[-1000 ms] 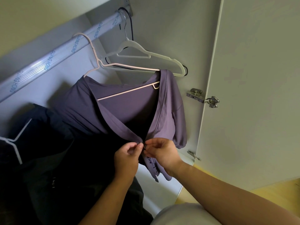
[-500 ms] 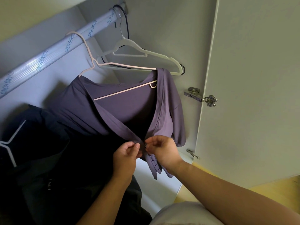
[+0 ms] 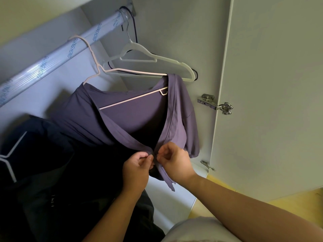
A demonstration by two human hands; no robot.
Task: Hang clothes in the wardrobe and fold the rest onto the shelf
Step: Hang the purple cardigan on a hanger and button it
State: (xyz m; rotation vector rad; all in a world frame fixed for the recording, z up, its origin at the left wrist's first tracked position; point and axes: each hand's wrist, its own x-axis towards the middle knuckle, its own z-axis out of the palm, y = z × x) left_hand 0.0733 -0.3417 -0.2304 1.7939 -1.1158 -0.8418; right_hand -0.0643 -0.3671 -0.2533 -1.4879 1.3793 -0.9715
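I pinched the purple top's (image 3: 178,119) two front edges, left hand (image 3: 135,169) and right hand (image 3: 174,160) meeting, to fasten them. That, I judged, would keep it on the pink hanger (image 3: 122,72).

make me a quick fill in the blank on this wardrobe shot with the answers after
The left hand and right hand both pinch the front of the ____ top.
That top hangs on a thin hanger coloured ____.
The white hanger beside it carries ____ clothes.
The wardrobe door stands ____.
Answers: purple; pink; no; open
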